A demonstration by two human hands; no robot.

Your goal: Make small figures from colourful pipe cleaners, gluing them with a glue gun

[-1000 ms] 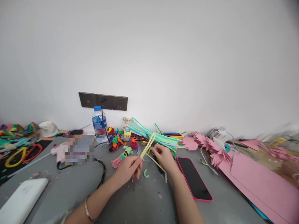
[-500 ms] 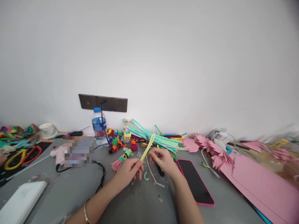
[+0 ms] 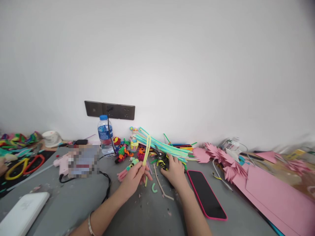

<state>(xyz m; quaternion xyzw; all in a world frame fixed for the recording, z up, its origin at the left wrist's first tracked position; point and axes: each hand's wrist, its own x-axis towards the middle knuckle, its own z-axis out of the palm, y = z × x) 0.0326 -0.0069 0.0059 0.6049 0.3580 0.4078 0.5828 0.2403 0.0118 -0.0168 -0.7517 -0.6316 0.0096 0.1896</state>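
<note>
A yellow pipe cleaner [image 3: 147, 151], bent into a narrow loop, stands upright in my left hand [image 3: 134, 177], pinched between thumb and fingers; its tail shows below them. My right hand [image 3: 174, 172] lies over a pair of black-and-yellow pliers [image 3: 161, 163] with its fingers spread. The thumb is beside a handle; whether it touches is unclear, and the hand hides part of the tool. Between my hands a beige pipe cleaner [image 3: 160, 183] and a short curled green piece [image 3: 154, 187] rest on the grey table. Left of them is a pink-and-green pipe cleaner figure [image 3: 126, 169].
Behind my hands lies a bundle of turquoise pipe cleaners [image 3: 164, 146]. A water bottle [image 3: 105, 134] stands left, near a white power bank [image 3: 24, 209]. To the right are a phone [image 3: 206, 195] and pink paper sheets [image 3: 278, 193]. Another person's hand [image 3: 3, 165] shows far left.
My right hand has left the yellow loop and moved forward over the pliers, its fingers spreading. My left hand has tipped the loop more upright and to the left.
</note>
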